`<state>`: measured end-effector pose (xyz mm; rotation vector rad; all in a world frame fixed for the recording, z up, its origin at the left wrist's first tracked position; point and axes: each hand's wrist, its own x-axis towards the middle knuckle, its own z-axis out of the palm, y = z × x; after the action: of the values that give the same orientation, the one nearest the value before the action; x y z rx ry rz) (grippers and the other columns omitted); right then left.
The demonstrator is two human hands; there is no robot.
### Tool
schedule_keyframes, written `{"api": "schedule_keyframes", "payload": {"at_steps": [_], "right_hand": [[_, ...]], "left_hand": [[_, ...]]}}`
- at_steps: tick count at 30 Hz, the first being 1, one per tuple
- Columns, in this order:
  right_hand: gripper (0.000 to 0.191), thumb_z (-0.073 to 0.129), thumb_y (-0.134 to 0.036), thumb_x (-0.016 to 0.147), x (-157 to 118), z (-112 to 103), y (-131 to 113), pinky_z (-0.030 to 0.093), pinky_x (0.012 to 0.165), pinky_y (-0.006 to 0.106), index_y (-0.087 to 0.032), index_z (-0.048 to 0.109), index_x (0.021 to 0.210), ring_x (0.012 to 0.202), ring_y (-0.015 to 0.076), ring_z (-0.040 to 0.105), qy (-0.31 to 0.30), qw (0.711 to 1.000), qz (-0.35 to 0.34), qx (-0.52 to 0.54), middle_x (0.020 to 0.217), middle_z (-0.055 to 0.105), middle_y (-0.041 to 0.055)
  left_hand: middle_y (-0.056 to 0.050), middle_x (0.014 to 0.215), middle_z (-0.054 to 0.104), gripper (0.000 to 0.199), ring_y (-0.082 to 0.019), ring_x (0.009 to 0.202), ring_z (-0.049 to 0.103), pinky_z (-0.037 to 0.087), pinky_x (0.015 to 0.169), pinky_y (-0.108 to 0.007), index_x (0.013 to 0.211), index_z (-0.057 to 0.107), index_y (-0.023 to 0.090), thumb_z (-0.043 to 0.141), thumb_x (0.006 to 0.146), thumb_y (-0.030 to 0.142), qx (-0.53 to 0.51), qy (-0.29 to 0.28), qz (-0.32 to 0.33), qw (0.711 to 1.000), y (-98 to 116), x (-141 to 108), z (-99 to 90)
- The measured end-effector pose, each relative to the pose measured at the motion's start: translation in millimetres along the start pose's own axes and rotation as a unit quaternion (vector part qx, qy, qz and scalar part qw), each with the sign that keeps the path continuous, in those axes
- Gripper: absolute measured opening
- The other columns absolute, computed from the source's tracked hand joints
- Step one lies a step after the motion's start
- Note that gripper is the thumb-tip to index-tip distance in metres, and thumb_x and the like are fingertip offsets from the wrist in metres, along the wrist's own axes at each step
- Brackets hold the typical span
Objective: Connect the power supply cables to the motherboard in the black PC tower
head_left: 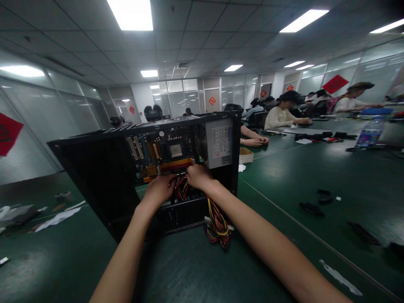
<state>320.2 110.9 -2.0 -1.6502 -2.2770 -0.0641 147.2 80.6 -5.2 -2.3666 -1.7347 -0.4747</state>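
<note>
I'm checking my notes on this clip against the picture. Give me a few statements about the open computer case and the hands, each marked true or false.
1. Both hands, left hand and right hand, reach into the open computer case. True.
2. The case lies flat on its side. False: it stands upright on the green table.
3. A bundle of coloured wires spills out onto the table. True.
4. The power supply sits on the table outside the case. False: it is mounted inside, at the top right.
</note>
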Motion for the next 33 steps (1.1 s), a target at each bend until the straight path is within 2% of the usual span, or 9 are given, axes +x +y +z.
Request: {"api": "schedule_keyframes", "payload": {"at_steps": [4,8,14,23,29,31,33], "right_hand": [[0.031,0.05,-0.026,0.089,-2,-2,0,0.052,0.074,0.033,-0.013,0.074,0.104,0.094,0.0299,0.07,0.005,1.0,-0.002,0.014,0.102,0.072,0.018],[0.033,0.046,-0.026,0.092,-6,-3,0,0.052,0.074,0.032,-0.012,0.074,0.105,0.094,0.0287,0.07,0.01,1.0,-0.027,0.007,0.102,0.072,0.0187],[0.032,0.052,-0.03,0.091,-16,-4,1,0.052,0.075,0.033,-0.011,0.074,0.103,0.095,0.0293,0.07,-0.029,0.997,-0.07,-0.021,0.103,0.072,0.0198],[0.033,0.048,-0.038,0.094,-26,-12,2,0.048,0.071,0.026,-0.021,0.074,0.103,0.093,0.0233,0.07,-0.026,0.994,-0.099,0.025,0.102,0.074,0.0112],[0.034,0.047,-0.038,0.094,-24,-10,3,0.049,0.071,0.027,-0.019,0.075,0.101,0.091,0.0238,0.071,-0.017,0.994,-0.106,0.028,0.1,0.074,0.0121],[0.033,0.049,-0.037,0.093,-23,-9,2,0.05,0.073,0.028,-0.017,0.075,0.1,0.091,0.0253,0.071,-0.007,0.996,-0.08,0.033,0.099,0.074,0.0142],[0.034,0.049,-0.034,0.093,-21,-9,1,0.051,0.074,0.03,-0.012,0.074,0.1,0.091,0.0275,0.07,0.005,0.999,-0.034,0.036,0.098,0.073,0.0176]], "left_hand": [[-0.009,0.115,0.071,0.038,-0.025,0.104,0.066,0.048,0.085,-0.032,0.129,0.057,0.025,0.044,0.095,0.034,-0.017,0.01,0.005,1.0,1,-2,-3.4],[-0.009,0.1,0.073,0.032,-0.026,0.094,0.068,0.047,0.073,-0.032,0.118,0.06,0.023,0.042,0.095,0.035,0.04,0.017,-0.015,0.999,6,-8,-9.8],[-0.011,0.092,0.073,0.032,-0.026,0.085,0.069,0.044,0.066,-0.03,0.103,0.065,0.023,0.037,0.096,0.037,0.071,-0.006,-0.041,0.997,18,-22,-15.0],[-0.01,0.089,0.073,0.042,-0.025,0.084,0.07,0.043,0.066,-0.03,0.091,0.068,0.023,0.031,0.098,0.041,0.029,-0.014,-0.033,0.999,23,-33,-17.0],[-0.01,0.088,0.074,0.042,-0.026,0.085,0.07,0.043,0.065,-0.03,0.091,0.068,0.023,0.032,0.098,0.044,0.02,-0.02,-0.029,0.999,22,-32,-15.4],[-0.01,0.088,0.073,0.039,-0.027,0.085,0.069,0.045,0.067,-0.032,0.091,0.067,0.023,0.034,0.097,0.042,0.01,-0.005,-0.045,0.999,20,-31,-14.4],[-0.011,0.096,0.072,0.031,-0.028,0.092,0.068,0.048,0.074,-0.035,0.098,0.065,0.022,0.039,0.094,0.038,-0.013,0.054,-0.075,0.996,15,-29,-12.7]]}}
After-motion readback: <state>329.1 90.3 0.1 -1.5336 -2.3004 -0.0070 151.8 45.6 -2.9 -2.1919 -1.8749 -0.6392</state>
